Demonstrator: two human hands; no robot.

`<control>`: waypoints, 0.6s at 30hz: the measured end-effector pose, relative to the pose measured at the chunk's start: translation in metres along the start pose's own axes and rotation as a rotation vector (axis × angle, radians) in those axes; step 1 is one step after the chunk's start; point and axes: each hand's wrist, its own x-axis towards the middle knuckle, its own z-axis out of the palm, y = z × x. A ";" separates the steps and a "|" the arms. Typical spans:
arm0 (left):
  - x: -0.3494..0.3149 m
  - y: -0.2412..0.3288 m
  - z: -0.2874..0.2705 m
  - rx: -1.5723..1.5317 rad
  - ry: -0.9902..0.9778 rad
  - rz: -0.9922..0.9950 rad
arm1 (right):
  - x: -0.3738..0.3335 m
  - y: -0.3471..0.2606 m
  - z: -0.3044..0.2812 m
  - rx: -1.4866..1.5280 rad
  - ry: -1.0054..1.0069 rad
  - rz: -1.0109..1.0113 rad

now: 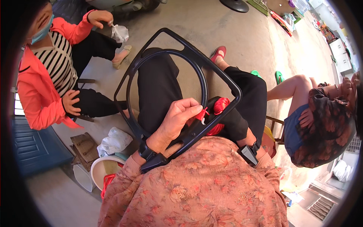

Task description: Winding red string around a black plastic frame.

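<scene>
Where the lap is covered by dark trousers [157, 85], a black frame [194, 56] with a round opening is positioned above it, extending from the centre toward twelve o'clock. Red cord [202, 114] is noted at the opening's edge, at four o'clock. The cord is pinched by the grip of the left hand [176, 119], thumb and forefinger being pressed together. The right hand [230, 123], covered in black, is located at three o'clock from the left, just beside a red bundle [222, 105]; whether its grip is closed cannot be told. A seated person in a coral jacket [31, 89] is observed between nine and ten o'clock, another in a dark floral top [327, 132] at three, and a pale tub [95, 172] at eight.
</scene>
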 end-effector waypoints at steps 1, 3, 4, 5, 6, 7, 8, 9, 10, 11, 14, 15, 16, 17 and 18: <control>0.000 0.000 0.001 -0.004 -0.007 -0.010 | -0.001 0.000 0.002 0.007 -0.019 0.004; -0.001 0.002 0.001 -0.010 -0.011 -0.017 | -0.005 -0.001 0.005 0.102 0.048 0.052; 0.000 0.002 0.001 -0.004 -0.022 -0.002 | -0.008 -0.003 0.007 0.102 0.048 0.070; 0.000 0.002 0.001 0.005 -0.023 -0.004 | -0.011 -0.006 0.009 0.210 0.155 0.119; 0.000 0.002 0.002 0.001 -0.033 0.013 | -0.014 -0.009 0.010 0.344 0.249 0.165; -0.001 0.002 0.002 -0.025 -0.019 0.012 | -0.018 -0.014 0.011 0.316 0.261 0.168; -0.001 0.002 0.002 -0.058 -0.017 0.004 | -0.023 -0.019 0.012 0.300 0.389 0.113; 0.000 0.002 0.001 -0.057 -0.003 0.015 | -0.029 -0.024 0.013 0.317 0.529 0.076; 0.000 0.002 0.001 -0.038 0.003 0.016 | -0.033 -0.027 0.014 0.272 0.507 0.065; 0.000 0.001 0.001 -0.031 0.003 0.012 | -0.042 -0.031 0.016 0.177 0.476 0.031; 0.001 0.000 -0.001 -0.018 -0.001 -0.003 | -0.049 -0.033 0.022 -0.171 0.422 -0.011; 0.002 -0.001 -0.001 -0.008 0.002 0.001 | -0.050 -0.032 0.024 -0.389 0.415 -0.075; 0.002 -0.001 -0.002 -0.003 0.001 0.004 | -0.051 -0.032 0.025 -0.619 0.378 -0.115; 0.002 -0.001 -0.002 -0.006 0.002 0.015 | -0.050 -0.031 0.026 -0.658 0.442 -0.135; 0.002 -0.001 -0.002 -0.012 0.005 0.023 | -0.052 -0.031 0.026 -0.649 0.447 -0.182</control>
